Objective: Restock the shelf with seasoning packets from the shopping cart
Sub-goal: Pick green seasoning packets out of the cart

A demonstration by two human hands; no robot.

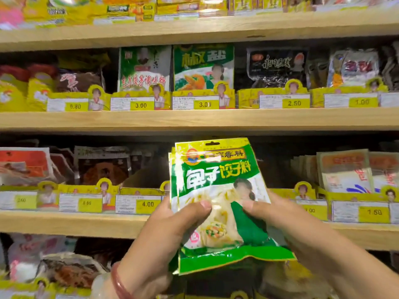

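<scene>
Grip: left hand (170,231) and right hand (287,225) pinching packets (218,190), frame centre.
Tip: square the stack, then slide upright into the shelf (75,223) gap behind.

Single head-worn wide-angle view, facing straight at wooden shelves (194,119) from close range, tilted slightly downward. Shelf boards bow at the frame edges from lens distortion. Both hands rise from the bottom edge, near the lens. No second view overlaps it.

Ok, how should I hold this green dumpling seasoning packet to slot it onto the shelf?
Grip the green packet by its lower half from both side edges, as the left hand and right hand do now. It stands upright and flat, so the free top goes in first.
</scene>
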